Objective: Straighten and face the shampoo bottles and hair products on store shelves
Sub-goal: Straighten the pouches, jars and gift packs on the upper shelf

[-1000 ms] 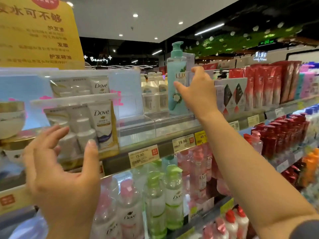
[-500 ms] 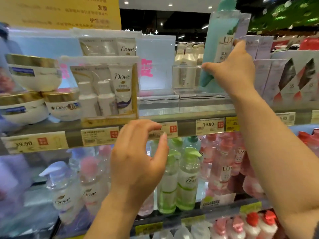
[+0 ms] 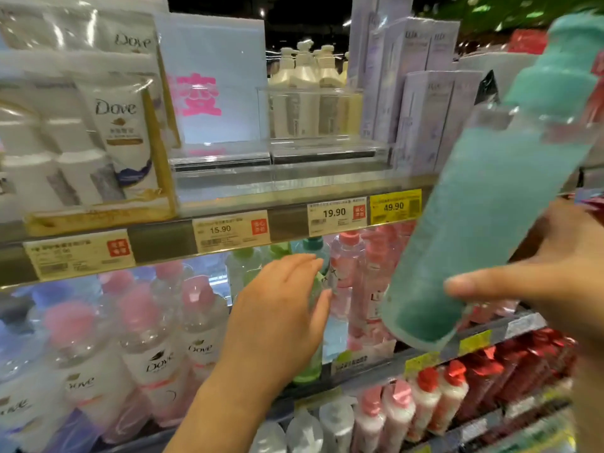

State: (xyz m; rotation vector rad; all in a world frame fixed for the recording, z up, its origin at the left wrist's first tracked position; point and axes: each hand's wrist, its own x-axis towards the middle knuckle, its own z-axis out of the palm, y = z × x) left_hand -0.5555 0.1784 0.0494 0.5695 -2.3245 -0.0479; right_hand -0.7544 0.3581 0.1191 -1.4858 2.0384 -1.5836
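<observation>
My right hand (image 3: 542, 276) grips the lower part of a tall teal pump bottle (image 3: 483, 204), which is tilted and held in the air in front of the shelves at the right. My left hand (image 3: 277, 318) reaches with fingers straight toward the green-capped bottles (image 3: 313, 361) on the middle shelf and partly covers them; whether it touches them is unclear. Pink Lux bottles (image 3: 362, 282) stand just right of it. Clear Dove pump bottles (image 3: 157, 348) with pink caps fill the shelf's left side.
The upper shelf (image 3: 284, 188) carries Dove gift packs (image 3: 114, 142) at the left, cream bottles (image 3: 304, 93) in a clear bin and lilac boxes (image 3: 421, 103). Price tags (image 3: 333, 214) line its edge. Red and pink bottles (image 3: 431, 397) crowd the lowest shelf.
My right hand has lifted the teal bottle off the upper shelf and brought it down and toward me. My left hand moved right, to the green bottles. The view dropped lower.
</observation>
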